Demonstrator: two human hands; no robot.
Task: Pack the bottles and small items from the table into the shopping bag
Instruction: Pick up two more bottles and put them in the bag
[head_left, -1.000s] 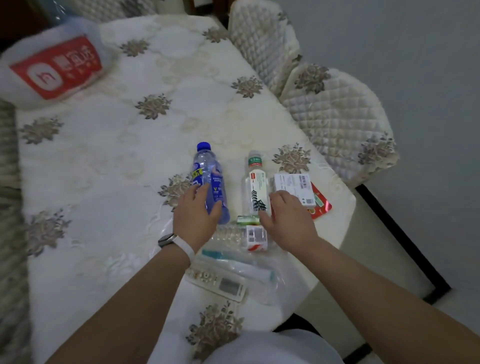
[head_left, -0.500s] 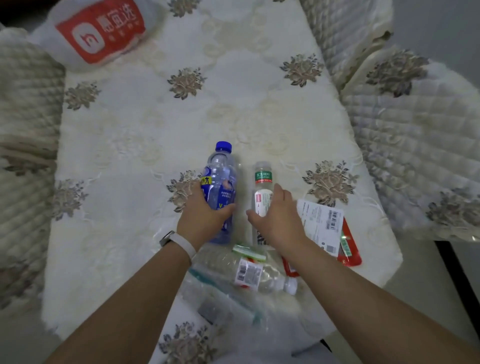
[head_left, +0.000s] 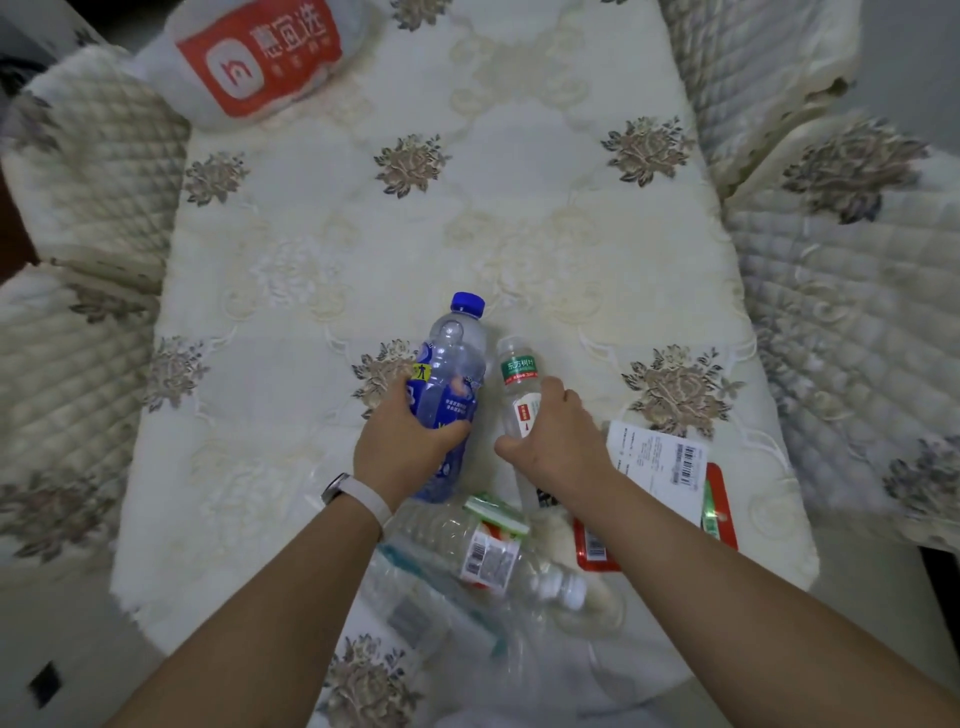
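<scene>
My left hand (head_left: 402, 447) grips a blue-capped, blue-labelled bottle (head_left: 451, 358) lying on the table. Beside it my right hand (head_left: 556, 441) grips a clear bottle with a green label (head_left: 517, 376). Nearer to me a third clear bottle with a white cap (head_left: 483, 551) lies on its side, and a small green packet (head_left: 496, 512) rests against it. A white card with barcodes (head_left: 657, 462) overlaps a red packet (head_left: 719, 506) at the right. The white shopping bag with a red logo (head_left: 254, 57) lies at the far left of the table.
The table wears a cream embroidered cloth (head_left: 415, 218). Clear plastic packaging with a teal strip (head_left: 447, 608) lies at the near edge. Quilted chair covers stand on the left (head_left: 88, 208) and right (head_left: 852, 260).
Both hands have closed round their bottles. The view has tilted down and drawn closer over the table, so the shopping bag now shows at top left.
</scene>
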